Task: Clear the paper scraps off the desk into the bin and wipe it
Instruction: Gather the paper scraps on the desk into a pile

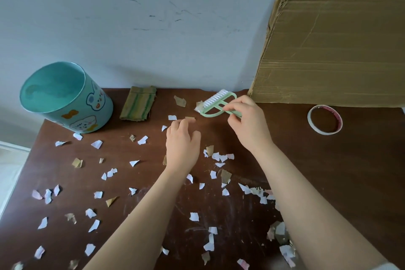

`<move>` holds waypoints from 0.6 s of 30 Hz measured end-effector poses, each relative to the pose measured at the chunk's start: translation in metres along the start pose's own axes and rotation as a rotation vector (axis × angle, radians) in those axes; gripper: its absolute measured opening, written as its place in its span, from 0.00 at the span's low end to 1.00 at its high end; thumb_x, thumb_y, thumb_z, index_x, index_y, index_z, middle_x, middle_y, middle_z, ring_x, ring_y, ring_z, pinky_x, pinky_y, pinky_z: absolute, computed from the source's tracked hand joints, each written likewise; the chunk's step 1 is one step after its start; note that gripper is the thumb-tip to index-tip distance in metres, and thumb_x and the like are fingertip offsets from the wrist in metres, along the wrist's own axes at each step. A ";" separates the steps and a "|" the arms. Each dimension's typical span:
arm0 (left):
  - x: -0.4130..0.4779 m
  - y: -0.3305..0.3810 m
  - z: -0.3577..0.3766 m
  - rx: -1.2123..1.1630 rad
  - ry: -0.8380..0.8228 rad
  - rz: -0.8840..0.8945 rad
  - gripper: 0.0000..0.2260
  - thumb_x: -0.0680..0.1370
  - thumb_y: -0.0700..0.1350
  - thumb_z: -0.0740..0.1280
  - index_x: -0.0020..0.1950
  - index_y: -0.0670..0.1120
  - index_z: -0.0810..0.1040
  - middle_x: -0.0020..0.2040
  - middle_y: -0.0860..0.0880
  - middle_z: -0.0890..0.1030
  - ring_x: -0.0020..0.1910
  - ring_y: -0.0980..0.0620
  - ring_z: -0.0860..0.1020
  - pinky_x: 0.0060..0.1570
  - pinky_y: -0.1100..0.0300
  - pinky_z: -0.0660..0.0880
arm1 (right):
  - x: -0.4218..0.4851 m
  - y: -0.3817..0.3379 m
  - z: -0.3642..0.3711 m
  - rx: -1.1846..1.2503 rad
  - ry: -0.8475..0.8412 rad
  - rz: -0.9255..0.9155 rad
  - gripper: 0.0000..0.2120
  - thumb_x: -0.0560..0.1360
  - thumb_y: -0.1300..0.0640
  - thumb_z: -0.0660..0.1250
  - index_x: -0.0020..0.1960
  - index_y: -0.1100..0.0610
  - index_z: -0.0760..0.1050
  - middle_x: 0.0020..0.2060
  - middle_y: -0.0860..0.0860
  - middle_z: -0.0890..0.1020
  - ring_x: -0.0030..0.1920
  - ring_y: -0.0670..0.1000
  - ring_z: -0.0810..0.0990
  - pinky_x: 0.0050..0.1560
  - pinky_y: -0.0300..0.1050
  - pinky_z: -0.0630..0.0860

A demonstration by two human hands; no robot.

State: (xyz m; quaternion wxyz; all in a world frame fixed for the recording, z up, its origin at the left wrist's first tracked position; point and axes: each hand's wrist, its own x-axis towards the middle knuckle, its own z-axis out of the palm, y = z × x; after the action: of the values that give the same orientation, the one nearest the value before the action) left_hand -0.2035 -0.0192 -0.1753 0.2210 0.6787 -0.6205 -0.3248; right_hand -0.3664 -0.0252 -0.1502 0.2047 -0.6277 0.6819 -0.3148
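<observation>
Only markings we can make out are the cartoon animal faces and bows on the teal bin [65, 98], no readable lettering. We've got both bare forearms reaching forward over the brown desk [328, 171]. Our right hand [247, 125] is lifted a bit, fingers curled in, pinching the handle of a little green brush [215, 103]. Its white bristles point away from the fingers, right by a tan scrap. Our left hand [182, 142] sits palm down, fingers loose and slightly bent, holding nothing, fingertips just beside another tan scrap [189, 118]. The bin stands well left of those fingertips, with a folded striped cloth [138, 103] between. Paper scraps [96, 144] lie all around and behind both hands. A tape roll [324, 121] sits right of the brush fingers, with a cardboard sheet [333, 39] beyond it.
</observation>
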 end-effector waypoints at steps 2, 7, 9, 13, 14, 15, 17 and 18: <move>0.000 0.005 0.000 -0.089 0.023 -0.025 0.12 0.78 0.43 0.59 0.61 0.48 0.74 0.59 0.50 0.72 0.60 0.51 0.70 0.58 0.55 0.70 | -0.013 0.005 -0.010 0.108 -0.019 0.031 0.11 0.71 0.70 0.65 0.49 0.60 0.81 0.48 0.50 0.77 0.50 0.47 0.76 0.50 0.34 0.71; -0.002 0.017 0.003 -0.270 0.023 -0.092 0.11 0.79 0.47 0.62 0.60 0.49 0.70 0.58 0.51 0.74 0.55 0.54 0.74 0.47 0.63 0.69 | -0.031 0.021 -0.024 0.257 -0.085 0.128 0.12 0.70 0.71 0.67 0.44 0.56 0.80 0.47 0.48 0.79 0.51 0.46 0.77 0.50 0.35 0.73; -0.004 0.018 0.004 -0.254 -0.011 -0.120 0.12 0.78 0.48 0.63 0.61 0.49 0.71 0.57 0.52 0.74 0.52 0.55 0.75 0.41 0.67 0.68 | -0.037 0.025 -0.029 0.288 -0.101 0.139 0.13 0.69 0.71 0.67 0.43 0.53 0.80 0.47 0.46 0.80 0.51 0.43 0.77 0.50 0.32 0.72; -0.010 0.018 0.006 -0.240 -0.064 -0.174 0.09 0.78 0.48 0.64 0.57 0.49 0.74 0.49 0.55 0.78 0.39 0.56 0.75 0.37 0.63 0.69 | -0.045 0.027 -0.037 0.323 -0.103 0.145 0.17 0.68 0.71 0.67 0.40 0.48 0.78 0.46 0.43 0.80 0.51 0.40 0.77 0.50 0.27 0.69; -0.011 0.018 0.006 -0.241 -0.071 -0.182 0.08 0.78 0.47 0.64 0.55 0.49 0.75 0.46 0.56 0.78 0.35 0.56 0.74 0.34 0.63 0.68 | -0.047 0.027 -0.038 0.328 -0.103 0.139 0.17 0.68 0.71 0.67 0.39 0.47 0.77 0.46 0.43 0.80 0.51 0.39 0.77 0.50 0.27 0.69; -0.013 0.019 0.006 -0.242 -0.074 -0.185 0.07 0.77 0.46 0.65 0.54 0.48 0.76 0.44 0.55 0.79 0.33 0.56 0.73 0.32 0.63 0.67 | -0.048 0.026 -0.040 0.332 -0.103 0.131 0.18 0.68 0.71 0.67 0.39 0.46 0.77 0.46 0.43 0.80 0.51 0.40 0.77 0.50 0.27 0.70; -0.016 0.019 0.006 -0.248 -0.068 -0.183 0.04 0.76 0.44 0.66 0.50 0.48 0.77 0.43 0.52 0.81 0.34 0.54 0.75 0.32 0.63 0.67 | -0.051 0.024 -0.042 0.338 -0.106 0.121 0.19 0.68 0.72 0.67 0.38 0.46 0.76 0.45 0.45 0.81 0.50 0.40 0.77 0.49 0.27 0.70; -0.018 0.020 0.005 -0.246 -0.063 -0.176 0.03 0.76 0.44 0.66 0.48 0.48 0.77 0.43 0.51 0.82 0.36 0.53 0.76 0.32 0.63 0.68 | -0.053 0.024 -0.043 0.338 -0.108 0.120 0.19 0.68 0.72 0.67 0.38 0.46 0.76 0.46 0.45 0.81 0.50 0.41 0.77 0.49 0.27 0.70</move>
State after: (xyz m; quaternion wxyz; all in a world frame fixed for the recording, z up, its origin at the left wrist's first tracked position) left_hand -0.2213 -0.0036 -0.1618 0.2536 0.6876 -0.5207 -0.4378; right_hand -0.4060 0.0345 -0.1414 0.3622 -0.5584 0.6436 -0.3779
